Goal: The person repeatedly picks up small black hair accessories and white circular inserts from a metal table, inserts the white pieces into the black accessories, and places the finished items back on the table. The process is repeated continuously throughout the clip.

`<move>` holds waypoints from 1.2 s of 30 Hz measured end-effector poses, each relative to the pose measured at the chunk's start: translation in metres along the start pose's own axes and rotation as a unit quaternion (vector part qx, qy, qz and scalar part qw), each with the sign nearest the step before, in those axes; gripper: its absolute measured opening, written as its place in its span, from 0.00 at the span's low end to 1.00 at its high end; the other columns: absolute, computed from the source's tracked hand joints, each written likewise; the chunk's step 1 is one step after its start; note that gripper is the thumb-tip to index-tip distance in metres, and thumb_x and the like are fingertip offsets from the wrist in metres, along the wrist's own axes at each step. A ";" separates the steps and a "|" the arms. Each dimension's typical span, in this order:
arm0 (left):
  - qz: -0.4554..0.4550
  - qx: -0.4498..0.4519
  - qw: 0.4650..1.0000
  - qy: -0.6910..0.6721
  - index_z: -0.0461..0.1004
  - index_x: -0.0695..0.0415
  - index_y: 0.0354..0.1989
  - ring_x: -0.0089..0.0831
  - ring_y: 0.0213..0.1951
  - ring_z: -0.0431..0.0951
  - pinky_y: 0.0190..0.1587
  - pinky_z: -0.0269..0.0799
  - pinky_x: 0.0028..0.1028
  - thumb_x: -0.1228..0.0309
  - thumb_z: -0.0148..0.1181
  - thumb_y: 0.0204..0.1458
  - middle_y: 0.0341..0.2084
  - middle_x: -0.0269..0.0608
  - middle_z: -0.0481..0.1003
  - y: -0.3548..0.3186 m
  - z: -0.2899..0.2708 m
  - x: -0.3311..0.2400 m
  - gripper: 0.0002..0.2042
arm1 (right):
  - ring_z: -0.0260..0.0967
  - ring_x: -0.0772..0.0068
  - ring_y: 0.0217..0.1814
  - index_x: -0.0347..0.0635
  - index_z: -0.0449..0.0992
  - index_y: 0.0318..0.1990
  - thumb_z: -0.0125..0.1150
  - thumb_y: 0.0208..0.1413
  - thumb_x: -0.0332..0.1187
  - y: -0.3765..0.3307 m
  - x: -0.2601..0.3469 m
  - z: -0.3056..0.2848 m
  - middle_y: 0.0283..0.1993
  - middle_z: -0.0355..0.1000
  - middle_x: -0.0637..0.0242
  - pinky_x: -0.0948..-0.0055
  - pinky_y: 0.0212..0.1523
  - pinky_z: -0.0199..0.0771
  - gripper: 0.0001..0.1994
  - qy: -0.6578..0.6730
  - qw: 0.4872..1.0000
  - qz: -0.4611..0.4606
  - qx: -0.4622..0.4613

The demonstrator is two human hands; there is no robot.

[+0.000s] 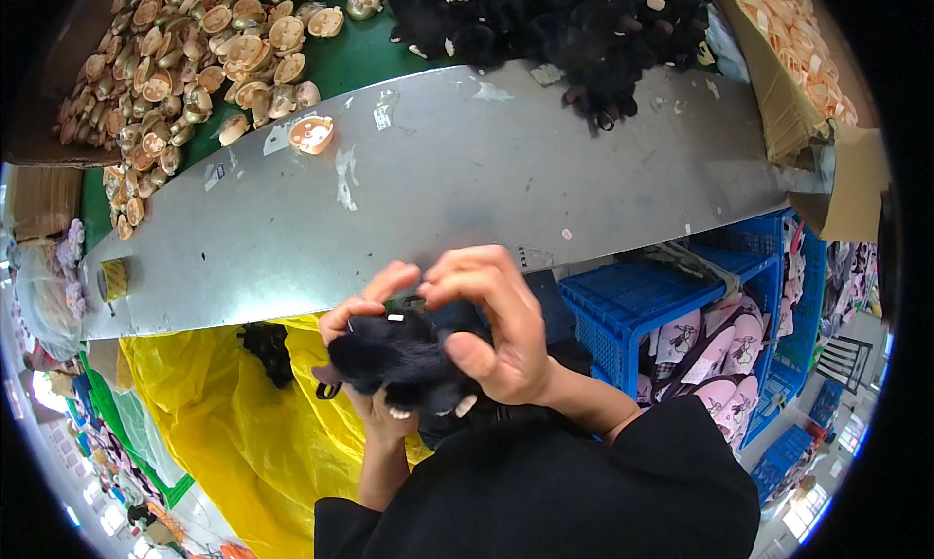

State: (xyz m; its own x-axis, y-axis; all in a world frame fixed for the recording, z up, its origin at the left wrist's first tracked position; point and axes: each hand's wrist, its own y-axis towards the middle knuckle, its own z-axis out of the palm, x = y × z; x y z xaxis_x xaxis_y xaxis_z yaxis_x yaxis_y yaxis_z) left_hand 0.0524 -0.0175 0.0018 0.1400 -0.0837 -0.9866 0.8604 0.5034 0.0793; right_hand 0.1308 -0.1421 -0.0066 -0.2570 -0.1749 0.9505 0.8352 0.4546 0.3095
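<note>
A small black plush piece (399,355) with whitish tips and a small dark loop at its left side is held in front of me, just off the table's near edge. My left hand (362,316) grips it from behind and beneath, and the plush hides most of those fingers. Curved over the upper right of the plush is my right hand (506,325), its thumb and fingers apart. The thumb tip is close to the plush; I cannot tell whether it touches.
A metal-topped table (438,170) carries a heap of peach and gold moulded shells (195,63), one loose shell (311,134), black plush pieces (584,34) and a tape roll (113,280). Yellow plastic sheeting (214,413) hangs left. Blue crates (623,296) hold pink slippers (710,355). A carton (778,82) contains peach strips.
</note>
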 end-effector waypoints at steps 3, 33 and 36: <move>0.125 0.011 0.986 0.112 0.60 0.54 0.56 0.52 0.66 0.63 0.68 0.58 0.50 0.44 0.60 0.57 0.60 0.65 0.66 0.003 -0.006 0.017 0.30 | 0.73 0.64 0.54 0.31 0.70 0.57 0.61 0.59 0.48 0.000 0.004 0.003 0.51 0.72 0.55 0.69 0.56 0.71 0.29 0.095 0.975 0.170 0.110; -0.009 0.031 0.989 0.145 0.73 0.65 0.47 0.35 0.48 0.72 0.54 0.67 0.29 0.74 0.70 0.48 0.44 0.44 0.71 -0.002 -0.013 -0.016 0.18 | 0.71 0.57 0.32 0.37 0.77 0.38 0.71 0.38 0.27 0.003 -0.014 -0.010 0.32 0.73 0.61 0.64 0.35 0.74 0.16 -0.205 0.967 -0.102 0.109; 0.009 -0.002 0.988 0.152 0.74 0.64 0.43 0.32 0.45 0.72 0.51 0.67 0.27 0.71 0.71 0.49 0.42 0.42 0.70 -0.004 -0.010 -0.013 0.17 | 0.70 0.57 0.31 0.36 0.77 0.39 0.68 0.41 0.28 0.006 -0.013 -0.007 0.31 0.72 0.61 0.63 0.34 0.73 0.15 -0.189 0.969 -0.110 0.119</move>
State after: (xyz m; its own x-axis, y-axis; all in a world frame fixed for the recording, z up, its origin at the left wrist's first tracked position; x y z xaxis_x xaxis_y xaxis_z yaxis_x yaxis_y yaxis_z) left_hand 0.0423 -0.0096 0.0128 0.0013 0.1864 -0.9825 0.8567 0.5066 0.0972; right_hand 0.1430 -0.1434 -0.0176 -0.6135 0.0204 0.7894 0.6155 0.6386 0.4618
